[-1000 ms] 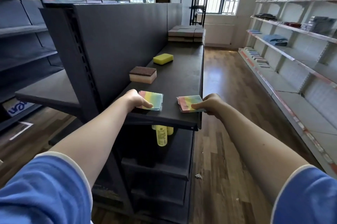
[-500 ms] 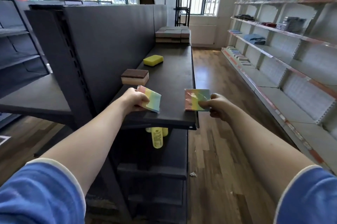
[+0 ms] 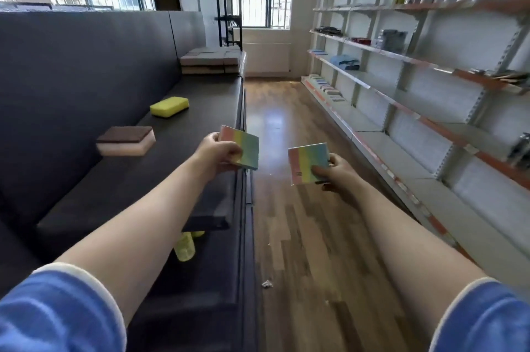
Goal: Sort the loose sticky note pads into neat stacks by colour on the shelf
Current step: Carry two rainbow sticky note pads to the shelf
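Note:
My left hand grips a rainbow-striped sticky note pad and holds it in the air above the front edge of the dark shelf. My right hand pinches a second rainbow-striped pad, tilted toward me, out over the wooden floor to the right of the shelf. The two pads are apart, about a hand's width between them. Neither pad touches the shelf.
On the dark shelf lie a brown-topped sponge, a yellow sponge and flat grey boxes at the far end. A yellow bottle stands on the level below. White wall shelving runs along the right of the aisle.
Both hands lifted their pads off the shelf. The right pad has moved out to the right over the floor; the left pad is raised at the shelf's edge. My view has turned right.

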Action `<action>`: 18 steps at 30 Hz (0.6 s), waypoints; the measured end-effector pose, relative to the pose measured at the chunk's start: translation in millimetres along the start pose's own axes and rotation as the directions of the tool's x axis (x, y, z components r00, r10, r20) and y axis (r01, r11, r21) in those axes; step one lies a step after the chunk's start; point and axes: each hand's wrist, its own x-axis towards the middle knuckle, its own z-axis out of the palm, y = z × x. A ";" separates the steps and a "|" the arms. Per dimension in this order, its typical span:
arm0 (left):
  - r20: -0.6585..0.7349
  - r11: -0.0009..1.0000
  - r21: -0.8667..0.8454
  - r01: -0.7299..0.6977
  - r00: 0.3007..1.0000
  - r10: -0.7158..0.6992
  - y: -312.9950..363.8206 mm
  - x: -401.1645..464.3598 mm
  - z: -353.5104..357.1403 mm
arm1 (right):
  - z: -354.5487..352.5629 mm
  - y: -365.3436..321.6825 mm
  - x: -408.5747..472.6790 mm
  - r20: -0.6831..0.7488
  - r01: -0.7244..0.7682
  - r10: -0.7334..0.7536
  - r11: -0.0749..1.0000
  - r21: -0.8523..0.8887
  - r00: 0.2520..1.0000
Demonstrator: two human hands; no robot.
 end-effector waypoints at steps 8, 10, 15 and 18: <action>0.117 0.999 -0.042 0.012 0.993 -0.007 -16.8 58.1 145.3 | -135.2 31.3 65.4 -0.065 -0.041 0.046 0.996 0.079 0.997; 0.144 0.997 -0.069 0.024 0.989 -0.014 -23.2 70.2 176.1 | -165.9 37.8 80.8 -0.083 -0.028 0.034 0.997 0.076 0.996; 0.194 0.989 -0.130 0.072 0.980 -0.046 -48.3 111.9 234.2 | -220.7 58.1 120.3 -0.115 -0.037 0.046 0.996 0.080 0.992; 0.208 0.981 -0.154 0.122 0.974 -0.088 -62.8 138.6 262.9 | -238.2 72.0 151.0 -0.141 -0.100 0.111 0.991 0.083 0.984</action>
